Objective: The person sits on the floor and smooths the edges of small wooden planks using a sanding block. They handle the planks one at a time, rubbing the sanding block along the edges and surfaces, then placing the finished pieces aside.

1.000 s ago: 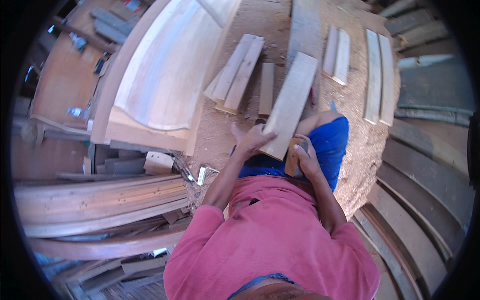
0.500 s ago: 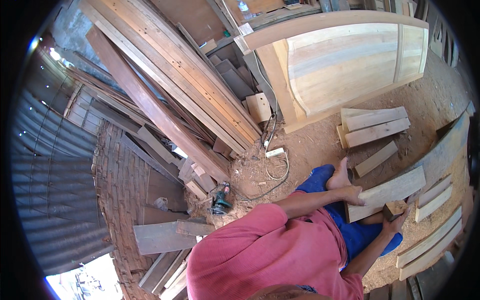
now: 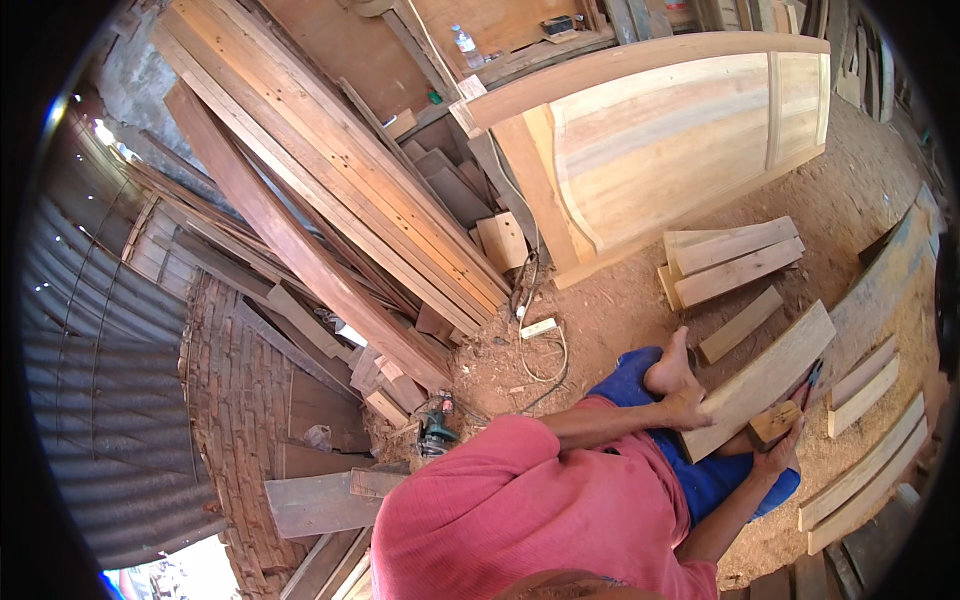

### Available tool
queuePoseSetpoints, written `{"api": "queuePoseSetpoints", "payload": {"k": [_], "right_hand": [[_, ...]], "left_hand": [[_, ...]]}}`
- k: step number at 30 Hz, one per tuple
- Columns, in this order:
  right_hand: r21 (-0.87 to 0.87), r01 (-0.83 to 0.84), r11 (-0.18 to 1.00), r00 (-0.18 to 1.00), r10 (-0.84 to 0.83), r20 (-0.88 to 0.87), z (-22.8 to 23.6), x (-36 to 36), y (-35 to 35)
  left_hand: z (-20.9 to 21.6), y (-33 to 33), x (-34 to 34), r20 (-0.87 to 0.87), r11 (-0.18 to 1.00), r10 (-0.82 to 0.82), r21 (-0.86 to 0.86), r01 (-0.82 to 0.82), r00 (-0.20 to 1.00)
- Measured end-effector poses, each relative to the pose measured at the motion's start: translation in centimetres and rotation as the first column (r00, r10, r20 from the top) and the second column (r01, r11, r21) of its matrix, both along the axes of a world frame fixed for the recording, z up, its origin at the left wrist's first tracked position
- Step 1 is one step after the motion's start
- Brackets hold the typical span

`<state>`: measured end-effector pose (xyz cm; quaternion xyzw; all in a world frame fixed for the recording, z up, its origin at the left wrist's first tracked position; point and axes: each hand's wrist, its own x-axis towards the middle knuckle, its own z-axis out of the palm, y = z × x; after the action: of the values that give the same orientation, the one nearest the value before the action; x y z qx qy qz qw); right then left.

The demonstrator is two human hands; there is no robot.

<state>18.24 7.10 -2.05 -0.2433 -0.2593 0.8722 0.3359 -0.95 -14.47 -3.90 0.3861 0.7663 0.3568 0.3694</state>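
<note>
A flat pale wooden board lies tilted across my lap and legs. My left hand grips its near left end, next to my bare foot. On the board's right side, my right hand is closed round a small wooden block, whose dark edge faces the board. A slim red and blue object sticks out beyond the right hand beside the board; its kind is too small to make out, and I cannot tell whether the hand holds it.
Short boards lie stacked beyond my foot, and long strips rest at the right. A large panelled door stands ahead. On the left are leaning planks, a green power tool and a white socket strip with its cable.
The board has swung steeper, its far end moving up and away. The right hand and block have shifted slightly left and down, and the red and blue object now shows.
</note>
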Motion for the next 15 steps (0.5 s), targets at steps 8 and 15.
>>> {"api": "queuePoseSetpoints", "payload": {"k": [8, 15], "right_hand": [[-0.028, -0.011, 1.0, 0.999, 0.012, 0.042, 0.0, -0.7, -0.6], [0.872, -0.108, 0.477, 0.705, -0.582, 0.405, -7.4, 0.0, 1.3]], "left_hand": [[0.6, -0.7, 0.1, 0.01, 1.0, 0.001, -0.009, -0.001, 1.0], [-0.9, -0.5, -3.3, 0.292, 0.978, -0.207, 0.04, 0.204, 0.934]]}}
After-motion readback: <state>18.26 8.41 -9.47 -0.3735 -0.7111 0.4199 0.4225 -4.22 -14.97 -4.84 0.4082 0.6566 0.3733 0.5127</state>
